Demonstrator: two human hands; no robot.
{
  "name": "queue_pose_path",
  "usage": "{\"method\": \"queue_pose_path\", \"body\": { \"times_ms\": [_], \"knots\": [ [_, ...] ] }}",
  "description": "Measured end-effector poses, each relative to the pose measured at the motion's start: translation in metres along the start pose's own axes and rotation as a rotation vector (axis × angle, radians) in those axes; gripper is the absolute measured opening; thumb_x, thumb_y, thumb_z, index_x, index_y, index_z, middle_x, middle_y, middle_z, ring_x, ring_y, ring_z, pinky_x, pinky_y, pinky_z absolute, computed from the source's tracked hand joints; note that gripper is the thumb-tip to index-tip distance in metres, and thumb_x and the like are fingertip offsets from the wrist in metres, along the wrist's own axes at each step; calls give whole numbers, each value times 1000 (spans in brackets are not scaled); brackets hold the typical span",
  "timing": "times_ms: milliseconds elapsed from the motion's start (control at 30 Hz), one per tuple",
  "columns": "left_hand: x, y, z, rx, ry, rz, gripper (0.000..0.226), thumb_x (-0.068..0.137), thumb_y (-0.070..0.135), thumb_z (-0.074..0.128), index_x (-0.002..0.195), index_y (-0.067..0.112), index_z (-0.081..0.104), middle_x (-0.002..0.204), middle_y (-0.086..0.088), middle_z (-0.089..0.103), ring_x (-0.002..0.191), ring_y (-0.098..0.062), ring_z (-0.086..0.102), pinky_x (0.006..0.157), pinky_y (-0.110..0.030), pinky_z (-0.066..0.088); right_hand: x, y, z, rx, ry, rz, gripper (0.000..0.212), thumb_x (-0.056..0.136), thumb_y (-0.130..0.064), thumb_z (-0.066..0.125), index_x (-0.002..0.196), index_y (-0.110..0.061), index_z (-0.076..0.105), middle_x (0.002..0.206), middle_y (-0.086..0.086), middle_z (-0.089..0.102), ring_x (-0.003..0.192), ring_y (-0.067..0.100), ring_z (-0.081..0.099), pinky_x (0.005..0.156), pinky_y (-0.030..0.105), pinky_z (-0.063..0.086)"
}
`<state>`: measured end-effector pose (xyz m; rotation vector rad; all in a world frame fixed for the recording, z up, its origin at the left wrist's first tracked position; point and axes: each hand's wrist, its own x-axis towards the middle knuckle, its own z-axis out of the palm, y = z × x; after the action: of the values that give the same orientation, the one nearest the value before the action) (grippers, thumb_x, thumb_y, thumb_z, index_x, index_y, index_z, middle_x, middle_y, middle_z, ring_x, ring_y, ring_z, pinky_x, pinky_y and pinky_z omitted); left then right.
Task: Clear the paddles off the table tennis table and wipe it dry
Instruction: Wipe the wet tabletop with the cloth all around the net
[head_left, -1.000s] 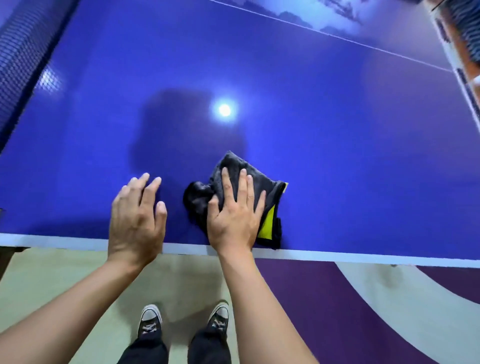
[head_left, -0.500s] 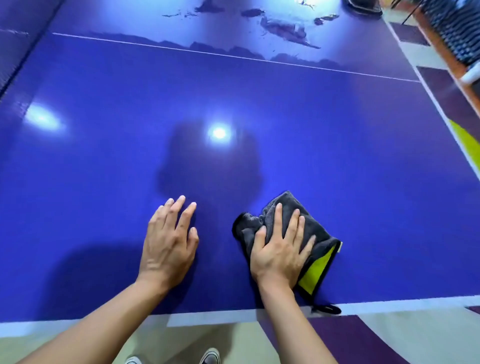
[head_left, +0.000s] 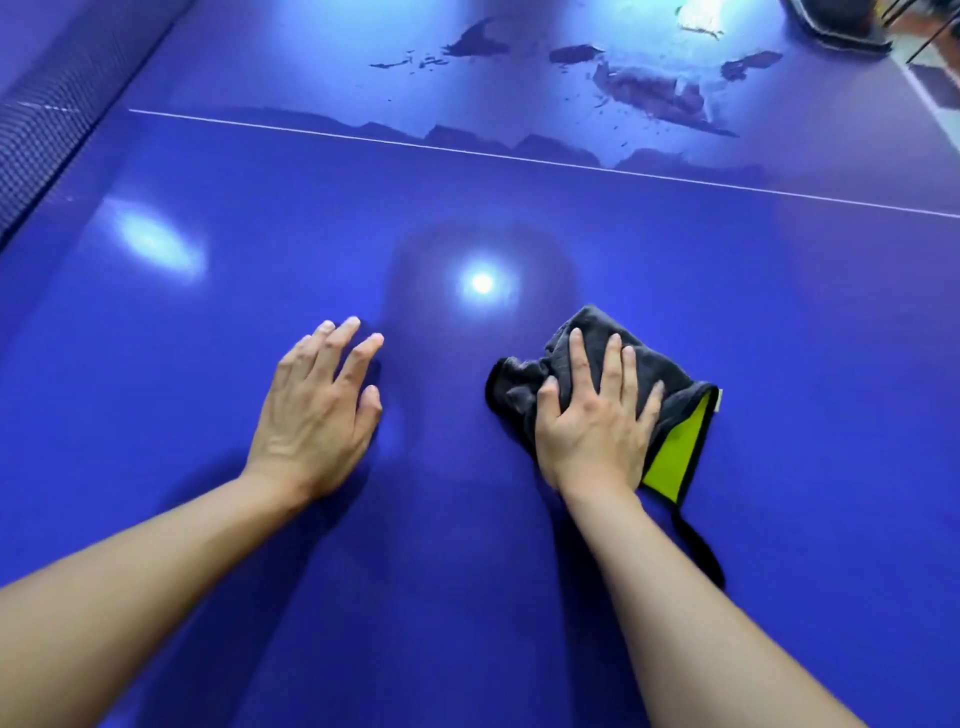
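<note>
The blue table tennis table (head_left: 675, 291) fills the view. My right hand (head_left: 595, 421) lies flat with straight fingers on a crumpled dark grey cloth (head_left: 670, 374) with a lime-green underside, pressing it onto the table. My left hand (head_left: 317, 410) rests flat on the bare table surface to the left of the cloth, fingers straight. Beyond the white centre line (head_left: 467, 150), a patch of water (head_left: 644, 88) shines on the far half. No paddle shows plainly.
The net (head_left: 41, 140) runs along the left side. A dark object (head_left: 836, 26) sits at the table's far right corner, cut off by the frame. Floor and some stands show past that corner.
Both hands and the cloth have slid forward from the table's near edge toward the centre line. The view has risen, so the near edge and my shoes are out of sight.
</note>
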<state>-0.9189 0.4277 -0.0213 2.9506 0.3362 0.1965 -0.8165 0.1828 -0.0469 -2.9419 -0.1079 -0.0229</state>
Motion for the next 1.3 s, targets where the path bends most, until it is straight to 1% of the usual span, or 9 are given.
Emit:
{"method": "queue_pose_path", "body": {
  "times_ms": [300,500,667,767,933,1100,1200,1233,1300],
  "knots": [
    [105,-95,9,-73,50,-239,62,93,40,32,146,9,45,154,-18,38,142,-40,32,117,-54,24,191,-49,13,26,7,68,62,103,-55,29,162,-39,21,172,3,10,159,18,4,126,53,-5],
    [108,-98,15,-76,30,-222,57,96,39,35,146,13,44,156,-11,38,147,-32,30,123,-49,16,278,-119,26,18,-1,115,63,103,-52,30,163,-33,20,172,9,9,159,22,4,126,57,-3],
    [108,-102,16,-53,30,-221,56,96,36,36,146,13,44,156,-10,39,147,-32,31,122,-51,18,239,-269,58,-5,-60,-321,65,101,-54,34,162,-36,21,172,8,11,159,21,6,125,55,-3],
    [109,-101,16,-39,36,-218,56,96,35,36,146,12,45,156,-10,39,146,-32,32,121,-52,20,210,-316,65,39,-157,-516,64,101,-53,32,162,-40,20,172,3,8,159,16,2,125,54,-8],
    [110,-100,12,-47,28,-221,56,93,35,36,145,14,46,156,-8,39,146,-31,32,121,-51,20,216,-262,57,115,-69,-343,61,101,-51,32,161,-42,23,172,-1,11,158,13,6,126,50,-8],
    [109,-96,10,-58,17,-243,56,93,32,37,145,16,45,156,-6,38,147,-29,30,122,-49,17,244,-115,28,69,23,32,60,102,-49,33,161,-38,25,172,3,13,158,18,10,127,50,-5],
    [108,-96,12,-29,37,-245,56,94,33,36,146,15,43,156,-8,38,146,-30,29,122,-49,17,261,-62,15,82,51,148,55,109,-31,34,162,-18,25,170,15,13,157,27,11,114,21,-27],
    [108,-97,13,-22,37,-237,55,94,33,36,146,14,43,156,-8,38,146,-31,29,122,-49,17,263,-55,13,77,25,181,55,110,-27,33,163,-16,22,170,15,11,158,27,9,112,16,-26],
    [109,-95,14,-31,44,-234,55,94,32,37,146,14,43,156,-9,38,146,-31,30,122,-48,16,261,-59,11,38,21,217,56,109,-33,33,163,-22,21,171,12,8,158,23,6,124,36,-12]
  ]
}}
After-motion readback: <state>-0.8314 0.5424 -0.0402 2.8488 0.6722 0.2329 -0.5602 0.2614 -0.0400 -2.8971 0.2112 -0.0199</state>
